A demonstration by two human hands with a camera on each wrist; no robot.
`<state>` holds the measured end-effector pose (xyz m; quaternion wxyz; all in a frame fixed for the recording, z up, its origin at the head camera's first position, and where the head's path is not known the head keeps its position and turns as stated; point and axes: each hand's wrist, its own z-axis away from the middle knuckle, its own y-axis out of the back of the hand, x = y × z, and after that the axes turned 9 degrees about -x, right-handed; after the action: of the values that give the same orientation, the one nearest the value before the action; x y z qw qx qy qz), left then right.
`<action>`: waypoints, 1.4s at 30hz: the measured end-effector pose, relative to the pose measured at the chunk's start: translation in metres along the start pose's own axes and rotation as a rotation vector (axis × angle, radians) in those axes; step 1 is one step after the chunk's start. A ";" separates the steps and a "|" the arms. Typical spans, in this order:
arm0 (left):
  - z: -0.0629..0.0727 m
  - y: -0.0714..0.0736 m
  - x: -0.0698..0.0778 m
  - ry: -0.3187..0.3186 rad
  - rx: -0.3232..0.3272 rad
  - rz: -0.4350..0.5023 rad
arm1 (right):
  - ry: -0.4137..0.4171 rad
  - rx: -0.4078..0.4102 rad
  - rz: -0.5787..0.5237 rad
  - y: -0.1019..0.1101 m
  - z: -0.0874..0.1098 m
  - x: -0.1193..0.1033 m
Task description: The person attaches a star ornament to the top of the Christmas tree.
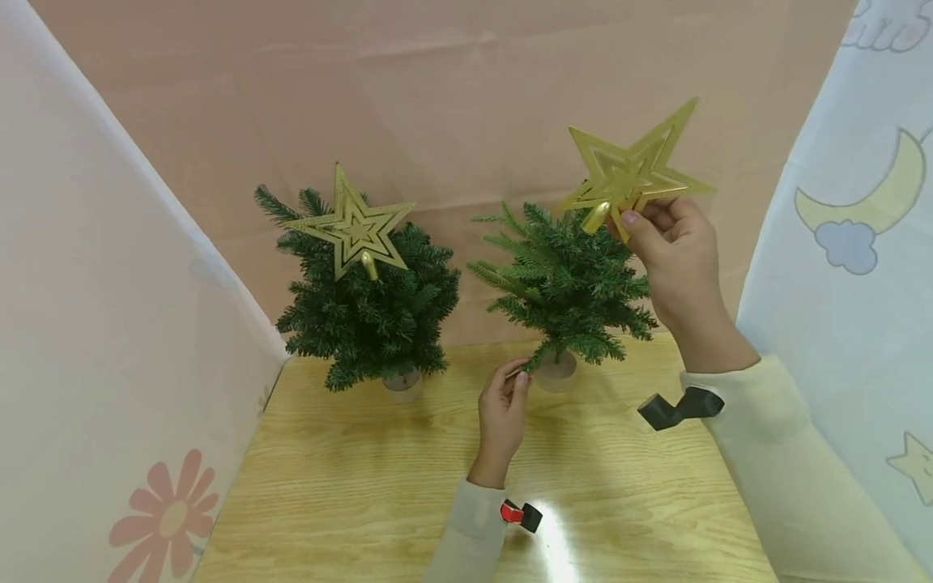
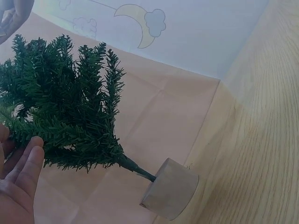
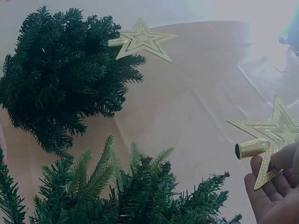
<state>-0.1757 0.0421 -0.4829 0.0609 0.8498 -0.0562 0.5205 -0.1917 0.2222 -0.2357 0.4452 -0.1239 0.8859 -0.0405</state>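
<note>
Between the thumb and curled fingers of my right hand (image 1: 681,251) is a gold star tree topper (image 1: 619,174), gripped by its lower part. The right wrist view shows its hollow socket (image 3: 251,148) pointing left, apart from the branches. In the head view the star is above the right small Christmas tree (image 1: 576,275), which stands upright on a round wooden base (image 1: 556,372). Low at that tree's front left, my left hand (image 1: 503,405) pinches the tip of a branch (image 1: 538,355); foliage partly hides its fingertips in the left wrist view.
A second small Christmas tree (image 1: 372,316) stands to the left, with another gold star (image 1: 357,229) on its top. Both trees are on a wooden table (image 1: 350,486) before a pink cloth backdrop (image 1: 452,105). Printed white cloth walls (image 1: 124,267) rise at both sides.
</note>
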 end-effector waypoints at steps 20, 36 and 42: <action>0.002 0.001 0.007 -0.001 -0.016 -0.014 | -0.024 0.096 0.049 0.000 -0.031 0.009; 0.002 0.000 -0.001 -0.007 -0.016 -0.011 | -0.037 0.098 0.082 0.001 -0.037 0.015; 0.002 0.002 0.018 -0.007 -0.023 -0.020 | -0.039 0.069 0.142 0.000 -0.035 0.017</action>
<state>-0.1660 0.0390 -0.4680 0.0757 0.8513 -0.0537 0.5164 -0.2301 0.2168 -0.2280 0.4680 -0.0463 0.8818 -0.0370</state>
